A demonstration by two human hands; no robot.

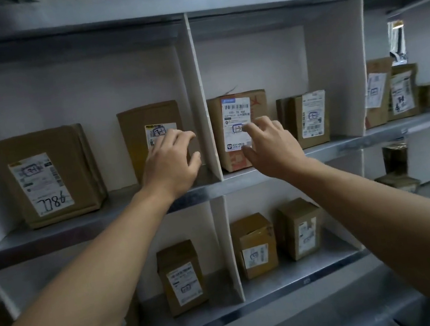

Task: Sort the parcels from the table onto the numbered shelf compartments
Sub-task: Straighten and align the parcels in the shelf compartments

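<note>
**Both hands up at the middle shelf**

My right hand [272, 143] is at the tall labelled parcel [235, 112], which stands upright at the left end of the centre compartment, hard against the white divider [202, 95]. The fingers are spread and loose. The index fingertip is on the label and the thumb lies low on the front face, so nothing is clasped.

My left hand [172, 163] is on the other side of that divider, in front of the right edge of the brown parcel [146, 120] in the left compartment. Its fingers are curved, but I cannot tell whether they grasp the box or only hover before it.

Further left in that compartment stands a large parcel [45, 174] with handwritten digits on its label. A smaller parcel [310, 118] sits right of the tall one. All four rest on the metal shelf [345, 146]. Three small boxes stand on the shelf below [322, 272].
</note>
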